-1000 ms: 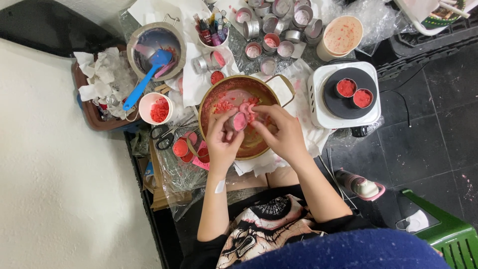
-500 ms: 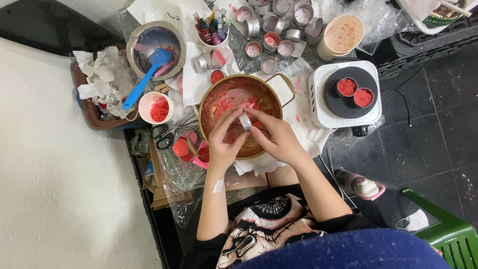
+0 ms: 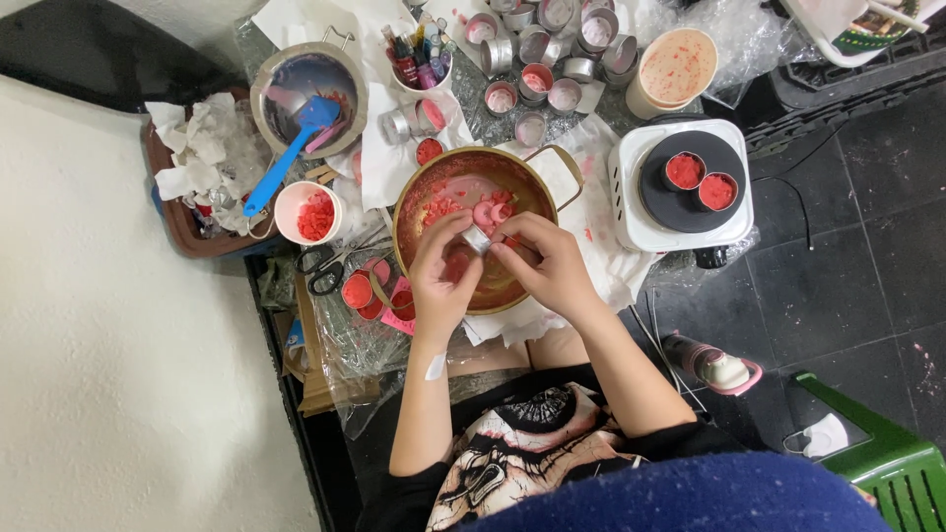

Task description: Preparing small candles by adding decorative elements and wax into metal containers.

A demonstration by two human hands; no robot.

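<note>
A small round metal tin (image 3: 478,239) is gripped between the fingers of the left hand (image 3: 440,273) and the right hand (image 3: 548,264), above a wide brass-coloured pan (image 3: 431,180) strewn with pink wax pieces (image 3: 490,209). To the right, two red-filled tins (image 3: 701,182) are set on a white hotplate (image 3: 631,202).

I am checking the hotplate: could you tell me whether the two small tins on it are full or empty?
Full: both small tins on the hotplate show red filling.

Two hands, the left hand (image 3: 440,276) and right hand (image 3: 547,268), are seen over one gold pot (image 3: 419,202). Right of them, two red-filled tins (image 3: 701,181) are counted on one hot plate (image 3: 631,212); left, one pair of scissors (image 3: 323,268).
</note>
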